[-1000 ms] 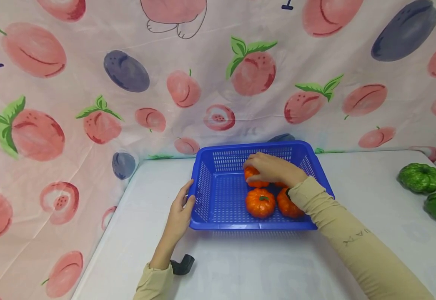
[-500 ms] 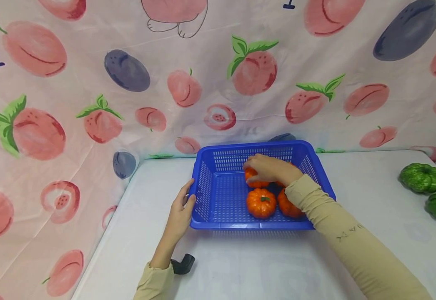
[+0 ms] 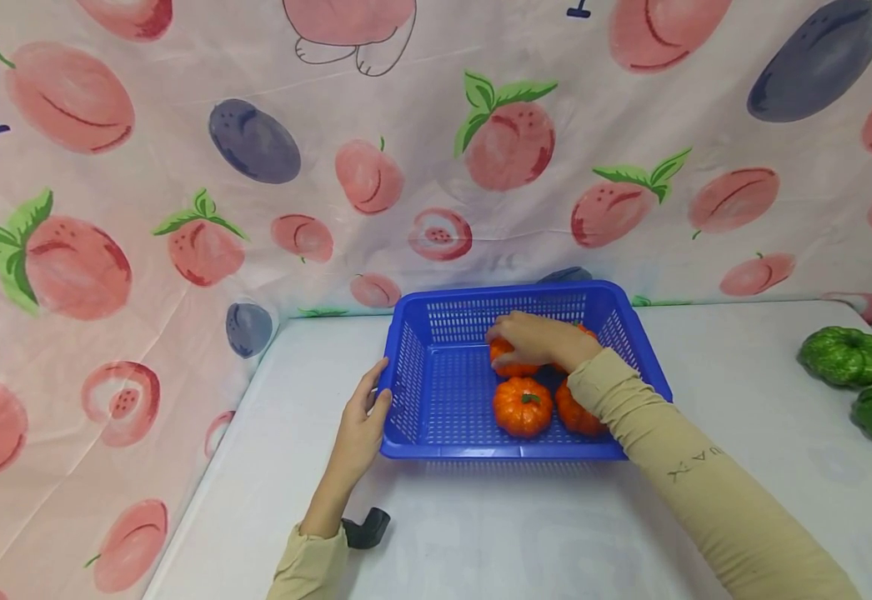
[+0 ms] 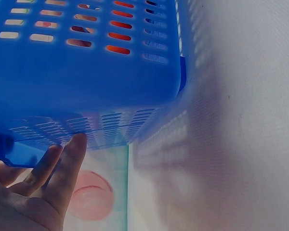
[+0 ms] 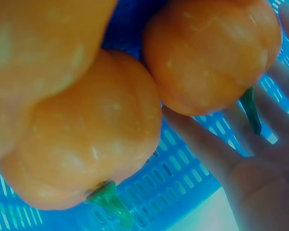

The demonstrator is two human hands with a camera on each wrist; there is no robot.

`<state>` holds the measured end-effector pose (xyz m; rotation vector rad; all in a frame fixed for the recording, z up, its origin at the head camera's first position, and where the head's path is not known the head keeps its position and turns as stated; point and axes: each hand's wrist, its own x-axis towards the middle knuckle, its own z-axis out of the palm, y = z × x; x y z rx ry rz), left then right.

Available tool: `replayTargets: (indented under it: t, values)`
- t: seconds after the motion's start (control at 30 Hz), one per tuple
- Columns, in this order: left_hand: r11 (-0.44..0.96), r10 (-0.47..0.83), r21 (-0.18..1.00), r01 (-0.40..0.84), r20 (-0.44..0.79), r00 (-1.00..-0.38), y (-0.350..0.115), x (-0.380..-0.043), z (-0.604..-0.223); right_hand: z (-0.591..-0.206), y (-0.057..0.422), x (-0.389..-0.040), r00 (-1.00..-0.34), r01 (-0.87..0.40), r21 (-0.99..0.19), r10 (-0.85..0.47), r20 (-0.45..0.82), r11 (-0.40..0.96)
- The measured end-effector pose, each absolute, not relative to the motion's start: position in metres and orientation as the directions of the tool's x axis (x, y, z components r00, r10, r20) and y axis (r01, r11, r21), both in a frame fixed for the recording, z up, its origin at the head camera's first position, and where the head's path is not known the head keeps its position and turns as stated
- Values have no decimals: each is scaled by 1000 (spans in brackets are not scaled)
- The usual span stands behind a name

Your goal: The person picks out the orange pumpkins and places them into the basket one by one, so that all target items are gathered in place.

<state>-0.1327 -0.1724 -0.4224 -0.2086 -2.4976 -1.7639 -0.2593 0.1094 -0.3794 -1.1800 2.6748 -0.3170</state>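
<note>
In the head view, a blue slotted plastic basket (image 3: 451,452) holds several small orange pumpkins. My right hand (image 3: 535,335) reaches in from the right and grips one orange pumpkin (image 3: 523,370) from above. The right wrist view has the thumb and fingers around this pumpkin (image 5: 212,53), its green stem pointing towards the palm. Another pumpkin (image 3: 523,407) sits just in front of it, and a third (image 3: 577,410) is partly covered by the right sleeve. At the basket's left end, my left hand (image 3: 358,429) rests extended fingers against the outer wall (image 4: 86,82).
Two green ribbed vegetables (image 3: 844,356) lie at the table's right edge. A curtain (image 3: 316,183) printed with peaches stands right behind the basket. A black curved piece (image 3: 366,529) sticks out at the left wrist over the white table (image 3: 496,542).
My right forearm has shifted slightly left, while the hand stays on the same pumpkin. The left hand and the basket have hardly moved.
</note>
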Motion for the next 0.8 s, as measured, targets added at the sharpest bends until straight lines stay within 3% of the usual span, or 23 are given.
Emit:
replayTargets:
  t: [0.8]
  values:
    - [326, 63, 934, 149, 135, -989, -172, -133, -420, -375, 109, -255, -714, -630, -270, -680, -168, 728]
